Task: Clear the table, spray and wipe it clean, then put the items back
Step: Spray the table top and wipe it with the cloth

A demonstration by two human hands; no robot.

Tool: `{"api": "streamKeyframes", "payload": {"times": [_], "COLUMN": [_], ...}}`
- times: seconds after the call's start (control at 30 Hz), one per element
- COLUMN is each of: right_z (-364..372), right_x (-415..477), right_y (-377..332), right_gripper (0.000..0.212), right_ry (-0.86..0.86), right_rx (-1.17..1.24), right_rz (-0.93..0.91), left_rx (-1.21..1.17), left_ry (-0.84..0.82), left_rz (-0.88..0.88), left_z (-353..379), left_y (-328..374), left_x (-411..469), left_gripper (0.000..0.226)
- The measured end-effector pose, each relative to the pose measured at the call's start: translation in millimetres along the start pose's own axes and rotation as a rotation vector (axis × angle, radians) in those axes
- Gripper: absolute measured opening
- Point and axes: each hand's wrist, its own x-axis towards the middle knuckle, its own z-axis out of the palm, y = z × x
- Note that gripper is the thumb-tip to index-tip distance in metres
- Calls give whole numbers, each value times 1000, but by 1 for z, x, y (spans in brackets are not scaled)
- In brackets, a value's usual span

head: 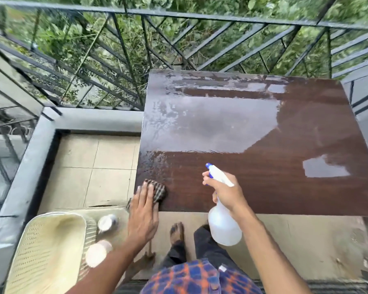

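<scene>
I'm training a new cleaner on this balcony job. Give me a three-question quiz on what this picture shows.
1. True or false: the left hand presses a cloth on the table.
2. Which does the right hand hold? A) a brush B) a spray bottle C) a cup
3. Fill in: the cloth lies at the table's near-____ corner.

Key
1. True. The hand lies flat on it.
2. B. The nozzle points out over the table.
3. Left. The tabletop carries nothing else, and its far part shines wet.
</scene>
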Motion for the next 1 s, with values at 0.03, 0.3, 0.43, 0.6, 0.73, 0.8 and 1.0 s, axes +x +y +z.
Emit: {"api": "streamKeyframes", "payload": {"times": [0.03, 0.3, 0.43, 0.6, 0.73, 0.8, 1.0], "right_z": [3, 2, -2, -13, -29, -39, -65], "right_x": [-2, 0, 7, 26, 44, 50, 71], "right_y": [0, 2, -1, -13, -21, -26, -36], "right_gripper": [13, 9, 9, 9, 9, 10, 9], "right_ry": [-12, -71, -87, -71, -29, -19, -21], "right_rx": [-12, -59, -95, -90, -90, -34, -81], "right_rz": [2, 5, -7, -5, -29, -20, -2], "left_rx": [-18, -140, -117, -30, 37, 131, 122], "left_ry": [14, 162, 206, 178, 11, -97, -77], "left_rz": [-69, -430, -514, -399, 85, 388, 529], "left_z": [1, 3, 6, 28, 67, 81, 63], "left_y": [7, 39, 55, 108, 170, 191, 166], "left_x": [3, 64, 97, 107, 90, 88, 135], "left_gripper": [62, 60, 60, 63, 63, 69, 56]}}
